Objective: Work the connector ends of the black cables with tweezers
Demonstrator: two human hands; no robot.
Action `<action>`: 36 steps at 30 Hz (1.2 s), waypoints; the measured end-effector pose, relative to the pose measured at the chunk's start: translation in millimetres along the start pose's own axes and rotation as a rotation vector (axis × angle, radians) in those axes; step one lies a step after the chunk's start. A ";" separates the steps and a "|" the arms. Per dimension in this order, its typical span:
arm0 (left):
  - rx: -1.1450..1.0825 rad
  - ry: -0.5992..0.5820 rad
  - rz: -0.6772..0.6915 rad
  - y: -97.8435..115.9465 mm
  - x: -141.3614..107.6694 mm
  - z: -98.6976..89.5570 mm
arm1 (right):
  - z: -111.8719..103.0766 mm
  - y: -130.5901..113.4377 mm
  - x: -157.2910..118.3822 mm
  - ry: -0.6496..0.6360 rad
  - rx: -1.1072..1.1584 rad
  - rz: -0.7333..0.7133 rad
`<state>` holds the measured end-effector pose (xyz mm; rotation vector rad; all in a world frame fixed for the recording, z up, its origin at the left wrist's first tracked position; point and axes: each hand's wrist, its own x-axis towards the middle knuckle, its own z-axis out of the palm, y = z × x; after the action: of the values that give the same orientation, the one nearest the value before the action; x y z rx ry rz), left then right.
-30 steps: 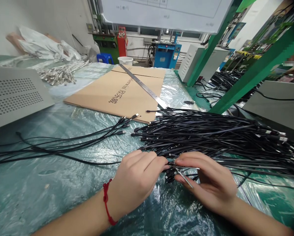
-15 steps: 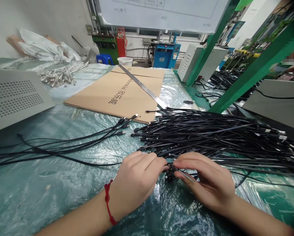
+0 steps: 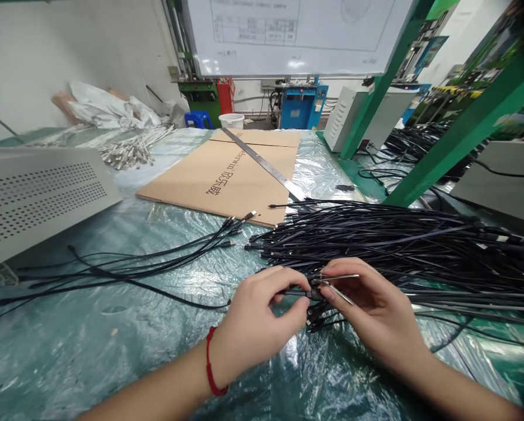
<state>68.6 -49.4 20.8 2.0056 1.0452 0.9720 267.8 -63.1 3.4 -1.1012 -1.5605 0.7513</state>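
Observation:
My left hand (image 3: 262,310), with a red string bracelet (image 3: 210,362) on the wrist, pinches the end of a black cable (image 3: 178,301) between thumb and fingers. That cable trails off to the left over the plastic-covered table. Between its thumb and fingers my right hand (image 3: 376,310) grips small silver nail clippers (image 3: 341,293), their two metal arms spread apart toward the palm. The jaws sit against the cable's end; fingers partly cover the contact. Directly behind my hands lies a large pile of black cables (image 3: 376,234).
Several cables with USB plugs (image 3: 227,225) lie at left. Farther back, a steel ruler (image 3: 266,166) rests across flat cardboard (image 3: 192,181). A perforated metal case (image 3: 47,199) stands left, a green post (image 3: 446,140) right. White-wrapped bundles (image 3: 128,155) lie at the back left.
The clippers' arms now stand apart and show more clearly in my right hand. My left thumb and fingers have shifted their pinch on the cable. The camera view has tilted up slightly.

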 end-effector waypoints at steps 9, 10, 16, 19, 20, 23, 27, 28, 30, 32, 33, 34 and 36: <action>0.442 0.159 0.010 -72.4 41.4 -56.1 | -25.0 14.3 35.1 0.208 0.320 0.368; 0.491 0.172 -0.014 -85.3 44.8 -63.2 | -28.8 17.2 40.7 0.242 0.368 0.406; 0.653 0.170 -0.111 -124.1 48.0 -76.4 | -36.2 16.1 48.9 0.204 0.494 0.550; 0.672 0.162 -0.130 -124.0 46.8 -75.7 | -30.8 6.3 41.0 0.119 0.549 0.623; 0.673 0.159 -0.128 -122.8 46.7 -75.9 | -28.9 3.0 38.4 0.090 0.569 0.650; 0.668 0.172 -0.099 -115.3 47.4 -77.5 | -25.3 -4.8 32.9 0.021 0.631 0.729; 0.623 0.255 -0.051 -93.8 49.4 -77.5 | -25.0 -7.2 31.5 -0.014 0.709 0.802; 0.598 0.272 -0.044 -85.5 48.7 -75.7 | -25.2 -6.8 31.5 -0.017 0.731 0.816; 0.533 0.279 -0.032 -65.3 44.2 -68.4 | -25.0 -5.7 31.1 -0.027 0.771 0.840; 0.447 0.235 -0.001 -41.7 34.7 -56.6 | -23.2 -5.1 29.8 -0.042 0.790 0.857; 0.394 0.194 0.022 -30.2 28.6 -49.5 | -21.6 -5.1 28.7 -0.052 0.791 0.866; 0.284 0.119 0.081 -19.8 22.2 -42.2 | -19.5 -5.4 27.3 -0.064 0.790 0.874; 0.183 0.001 0.164 -5.6 10.4 -28.2 | -14.7 -6.7 23.8 -0.094 0.786 0.897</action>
<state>47.1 -31.8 33.6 2.2703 1.0142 0.9923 279.1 -44.8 22.4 -1.1155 -0.6237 1.8367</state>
